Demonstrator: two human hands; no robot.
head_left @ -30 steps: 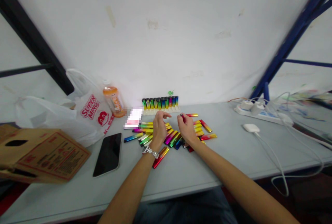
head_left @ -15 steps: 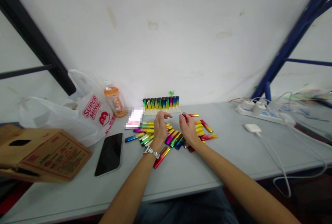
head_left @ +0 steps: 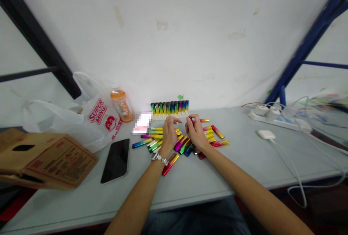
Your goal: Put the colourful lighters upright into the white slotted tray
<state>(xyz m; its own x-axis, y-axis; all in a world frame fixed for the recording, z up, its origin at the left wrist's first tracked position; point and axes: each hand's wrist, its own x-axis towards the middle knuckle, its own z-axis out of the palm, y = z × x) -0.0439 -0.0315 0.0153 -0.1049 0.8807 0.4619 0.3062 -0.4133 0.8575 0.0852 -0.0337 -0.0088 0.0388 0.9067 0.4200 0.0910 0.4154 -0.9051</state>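
Several colourful lighters [head_left: 182,144] lie in a loose pile on the grey table [head_left: 190,184]. Behind them a row of upright lighters [head_left: 170,108] stands in a white rack [head_left: 157,117] near the wall. My left hand [head_left: 170,131], with a silver watch at its wrist, is over the left part of the pile, fingers curled with the index finger pointing right; what it holds, if anything, is hidden. My right hand [head_left: 194,130] is closed on a purple lighter [head_left: 191,119], of which only the end shows, just in front of the rack's right end.
On the left are a cardboard box [head_left: 59,162], a white plastic bag [head_left: 92,126], an orange drink bottle [head_left: 122,106], a black phone [head_left: 116,160] and a blurred white card [head_left: 142,123]. A power strip [head_left: 277,119] and a white charger [head_left: 265,134] with cables lie right.
My right hand has moved slightly left and up, and more of the purple end between its fingers shows. My left hand has hardly moved. The whole view has shifted a little.
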